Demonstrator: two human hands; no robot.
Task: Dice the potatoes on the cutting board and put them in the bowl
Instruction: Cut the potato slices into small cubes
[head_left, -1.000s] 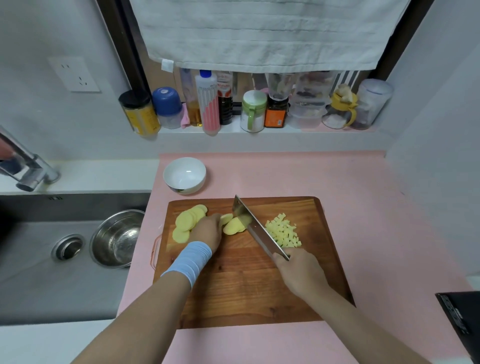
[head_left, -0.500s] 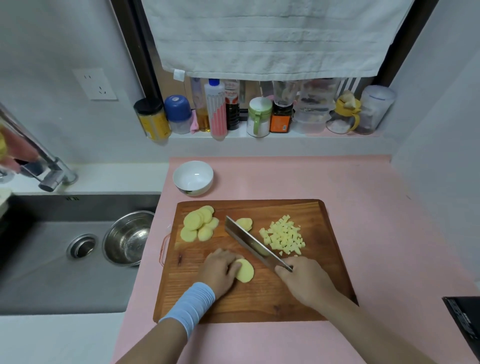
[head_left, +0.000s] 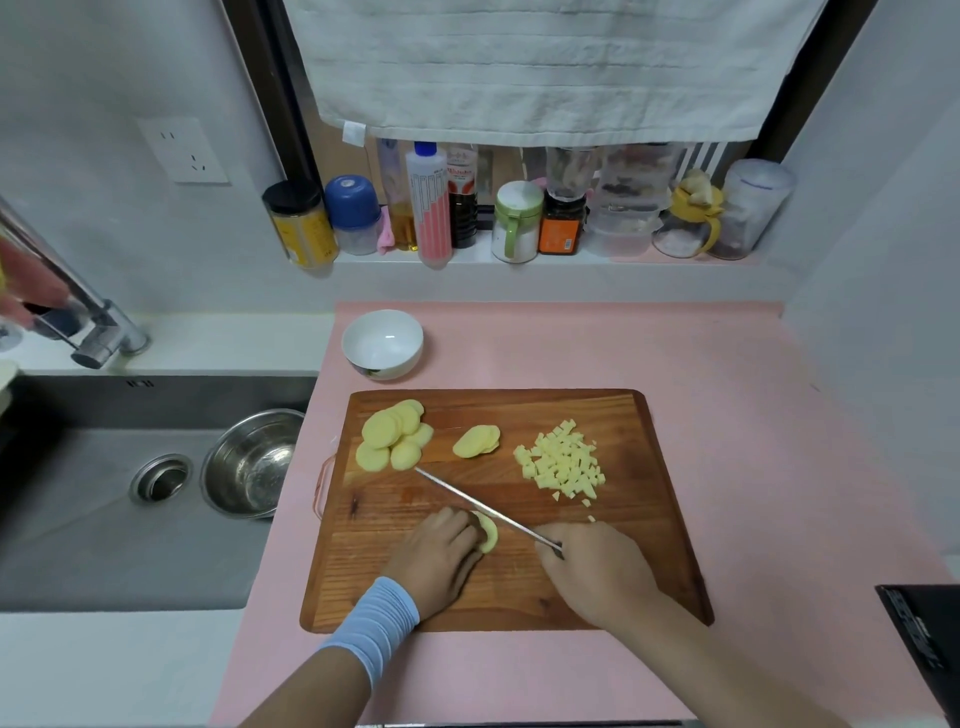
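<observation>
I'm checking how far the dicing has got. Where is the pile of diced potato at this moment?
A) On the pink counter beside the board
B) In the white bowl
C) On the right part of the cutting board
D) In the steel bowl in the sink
C: the diced potato lies in a loose pile on the right part of the cutting board, and the white bowl behind the board shows only its bare inside.

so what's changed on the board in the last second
The left hand drew a few potato slices from the far stack to the near half of the cutting board and holds them; the right hand brought the knife alongside. Far stack, diced pile and bowl stayed put.
</observation>
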